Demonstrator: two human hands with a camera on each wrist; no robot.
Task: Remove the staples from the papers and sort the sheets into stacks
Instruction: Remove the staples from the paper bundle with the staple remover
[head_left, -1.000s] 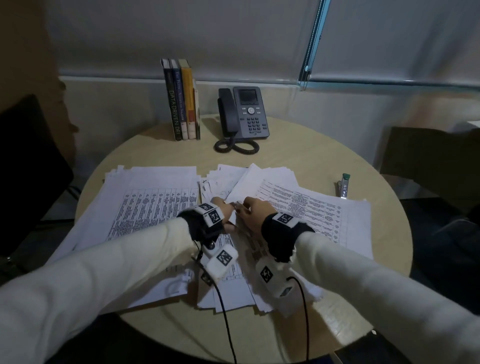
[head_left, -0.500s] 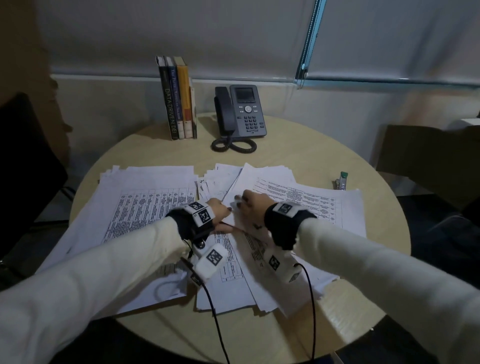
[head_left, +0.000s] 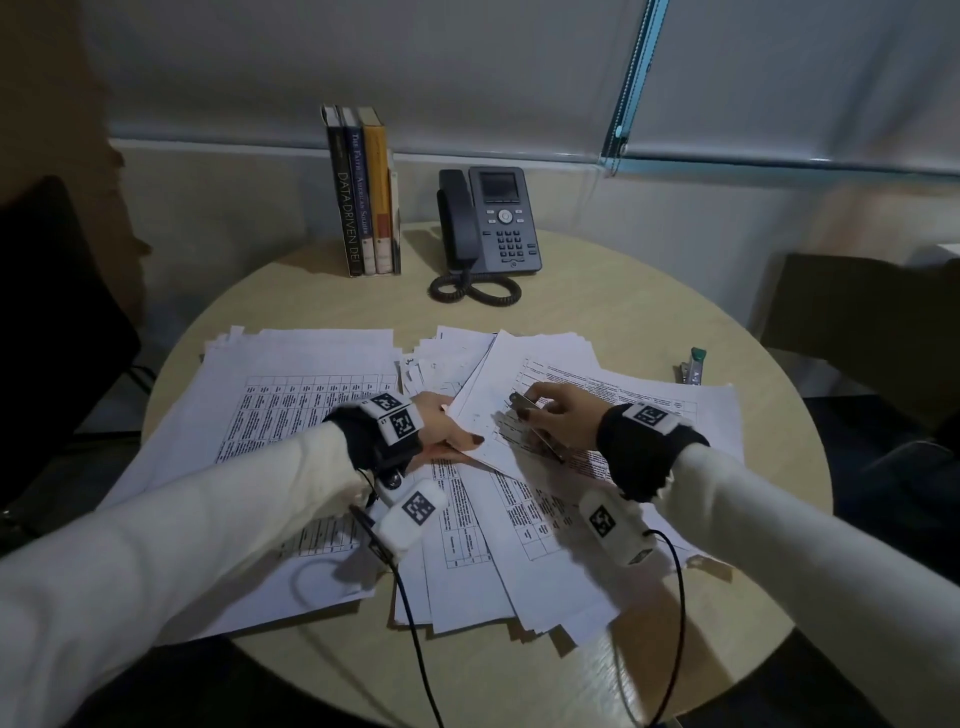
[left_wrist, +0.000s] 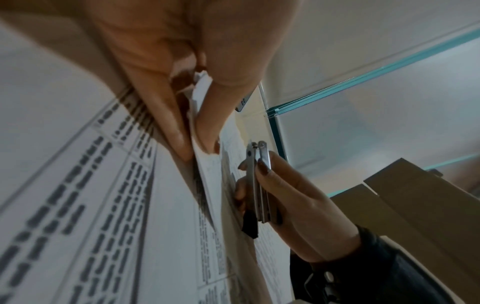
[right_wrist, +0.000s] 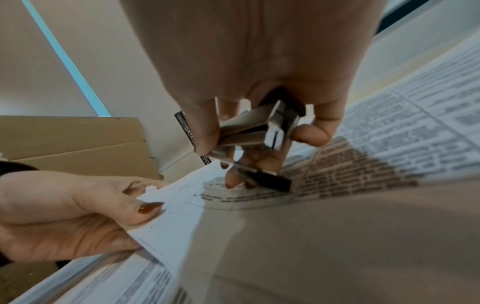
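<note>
The papers (head_left: 524, 431) lie spread on the bench (head_left: 597, 306); the left hand (head_left: 441, 431) pinches their corner, the right hand (head_left: 561, 415) grips a metal staple remover (right_wrist: 259, 131).

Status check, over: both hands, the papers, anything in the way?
Left hand pinches the paper bundle's corner. Right hand grips the metal staple remover above it. Loose sheets crowd the table.

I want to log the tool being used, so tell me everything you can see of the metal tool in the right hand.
The stapler is small, of shiny folded metal with a dark base plate, and looks like a mini stapler. The right hand grips it between thumb and fingers above the papers, its front end toward the corner that the left hand pinches.
</note>
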